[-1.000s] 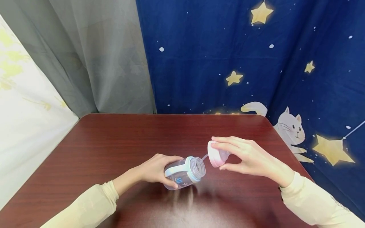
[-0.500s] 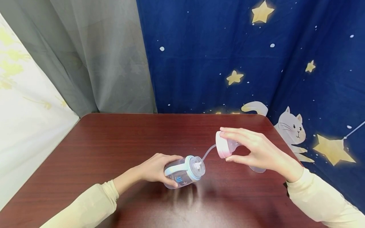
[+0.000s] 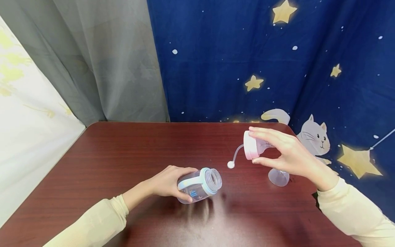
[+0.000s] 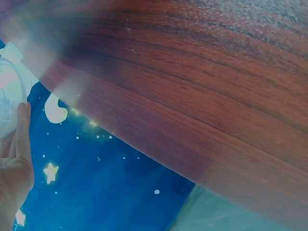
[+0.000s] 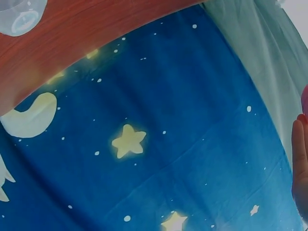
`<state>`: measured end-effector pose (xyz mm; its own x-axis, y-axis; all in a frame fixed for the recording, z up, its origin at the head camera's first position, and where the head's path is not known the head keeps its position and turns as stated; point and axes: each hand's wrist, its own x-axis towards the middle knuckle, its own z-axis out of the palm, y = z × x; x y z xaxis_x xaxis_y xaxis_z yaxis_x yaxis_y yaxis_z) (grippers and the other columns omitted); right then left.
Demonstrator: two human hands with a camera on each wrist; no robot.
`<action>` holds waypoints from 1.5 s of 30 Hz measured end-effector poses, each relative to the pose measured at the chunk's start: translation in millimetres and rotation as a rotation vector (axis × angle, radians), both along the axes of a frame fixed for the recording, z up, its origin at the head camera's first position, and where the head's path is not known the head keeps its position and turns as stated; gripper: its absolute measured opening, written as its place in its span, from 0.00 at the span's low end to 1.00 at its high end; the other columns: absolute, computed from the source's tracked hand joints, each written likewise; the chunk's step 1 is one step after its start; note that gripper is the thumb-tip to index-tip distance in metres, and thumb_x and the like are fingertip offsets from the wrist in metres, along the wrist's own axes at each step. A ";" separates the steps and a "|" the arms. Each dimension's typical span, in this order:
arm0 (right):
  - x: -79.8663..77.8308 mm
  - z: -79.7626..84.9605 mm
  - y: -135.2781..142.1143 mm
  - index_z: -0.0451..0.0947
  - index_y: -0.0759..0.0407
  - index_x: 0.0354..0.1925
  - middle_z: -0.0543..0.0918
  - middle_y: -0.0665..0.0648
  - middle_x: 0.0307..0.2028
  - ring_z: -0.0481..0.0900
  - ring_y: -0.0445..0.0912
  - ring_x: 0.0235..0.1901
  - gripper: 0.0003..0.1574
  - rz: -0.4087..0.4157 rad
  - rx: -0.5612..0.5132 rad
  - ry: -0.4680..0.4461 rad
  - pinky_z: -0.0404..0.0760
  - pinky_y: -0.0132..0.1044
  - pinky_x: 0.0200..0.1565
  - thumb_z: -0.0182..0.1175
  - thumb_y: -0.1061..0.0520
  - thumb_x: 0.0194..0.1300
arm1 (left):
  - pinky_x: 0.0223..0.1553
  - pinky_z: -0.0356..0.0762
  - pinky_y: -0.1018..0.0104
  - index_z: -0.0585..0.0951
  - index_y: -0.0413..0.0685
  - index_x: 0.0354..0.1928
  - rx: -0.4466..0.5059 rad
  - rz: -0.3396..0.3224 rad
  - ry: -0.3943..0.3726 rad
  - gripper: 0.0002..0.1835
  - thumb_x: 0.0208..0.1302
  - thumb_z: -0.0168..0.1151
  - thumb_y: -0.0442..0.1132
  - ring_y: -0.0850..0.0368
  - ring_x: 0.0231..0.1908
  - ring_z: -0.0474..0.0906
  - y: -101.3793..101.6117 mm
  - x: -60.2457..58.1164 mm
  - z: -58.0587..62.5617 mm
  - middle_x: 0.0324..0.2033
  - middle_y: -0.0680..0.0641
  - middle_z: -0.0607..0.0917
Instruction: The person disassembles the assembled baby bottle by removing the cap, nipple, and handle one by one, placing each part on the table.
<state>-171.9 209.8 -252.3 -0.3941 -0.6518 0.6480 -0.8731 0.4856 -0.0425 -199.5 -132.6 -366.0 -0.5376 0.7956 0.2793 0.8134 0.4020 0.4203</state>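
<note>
On the wooden table lies a tilted clear baby bottle (image 3: 199,195) with a pale blue collar and handle, its open mouth facing right. My left hand (image 3: 168,181) grips its body from the left; the left wrist view catches this hand (image 4: 17,168) and the bottle (image 4: 9,96) at its edge. Up and to the right, my right hand (image 3: 287,152) holds a pink bottle lid (image 3: 251,147) between fingers and thumb. A thin straw (image 3: 237,152) with a white weighted end (image 3: 230,164) dangles from the lid, outside the bottle.
A clear dome-shaped cover (image 3: 278,177) stands on the table (image 3: 139,144) below my right hand, and shows in the corner of the right wrist view. Behind the table's far edge hang a grey curtain (image 3: 123,61) and a blue star-patterned curtain (image 3: 216,68).
My right hand has moved up and right with the lid, and the straw has come out of the bottle. The clear cover has come into sight. My left hand has stayed put.
</note>
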 end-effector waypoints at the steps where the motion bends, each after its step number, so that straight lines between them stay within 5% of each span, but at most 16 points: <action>1: -0.6 -0.6 1.3 0.69 0.62 0.55 0.73 0.56 0.52 0.68 0.47 0.52 0.40 -0.007 -0.001 0.001 0.60 0.29 0.52 0.60 0.38 0.51 | 0.30 0.70 0.74 0.72 0.53 0.53 0.000 0.000 -0.001 0.40 0.37 0.64 0.66 0.70 0.30 0.72 -0.2 -0.3 -0.5 0.34 0.61 0.78; 17: -2.2 -21.4 22.7 0.67 0.53 0.58 0.71 0.51 0.54 0.68 0.43 0.52 0.47 -0.182 0.058 -0.074 0.59 0.23 0.51 0.70 0.45 0.39 | 0.30 0.69 0.74 0.72 0.52 0.53 0.002 0.012 0.011 0.40 0.36 0.64 0.66 0.70 0.30 0.72 -1.0 -0.5 -3.2 0.34 0.60 0.79; 22: -2.6 -32.8 27.6 0.68 0.54 0.58 0.71 0.52 0.54 0.68 0.43 0.51 0.48 -0.180 0.050 -0.085 0.58 0.23 0.52 0.72 0.49 0.36 | 0.30 0.70 0.74 0.71 0.52 0.53 0.004 0.015 0.008 0.41 0.37 0.64 0.66 0.70 0.30 0.72 -1.1 -0.2 -3.8 0.34 0.60 0.79; 32: -1.1 -55.2 34.4 0.69 0.55 0.56 0.72 0.52 0.53 0.69 0.42 0.50 0.44 -0.159 0.032 -0.055 0.59 0.21 0.49 0.67 0.40 0.42 | 0.31 0.70 0.74 0.72 0.52 0.53 0.008 0.018 0.012 0.40 0.36 0.65 0.66 0.70 0.30 0.73 -1.6 -1.1 -4.2 0.34 0.60 0.79; 45: 10.7 -75.4 42.5 0.68 0.51 0.57 0.71 0.50 0.53 0.70 0.40 0.47 0.45 -0.263 0.069 -0.176 0.65 0.24 0.42 0.71 0.45 0.38 | 0.30 0.70 0.74 0.71 0.52 0.53 0.005 0.013 0.006 0.40 0.37 0.64 0.66 0.70 0.30 0.72 -1.6 0.0 -1.6 0.34 0.60 0.79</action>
<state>-161.2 252.3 -327.6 -0.6572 -0.5523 0.5129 -0.6992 0.7008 -0.1413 -199.6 -134.2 -367.6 -0.5461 0.7871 0.2868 0.8107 0.4103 0.4177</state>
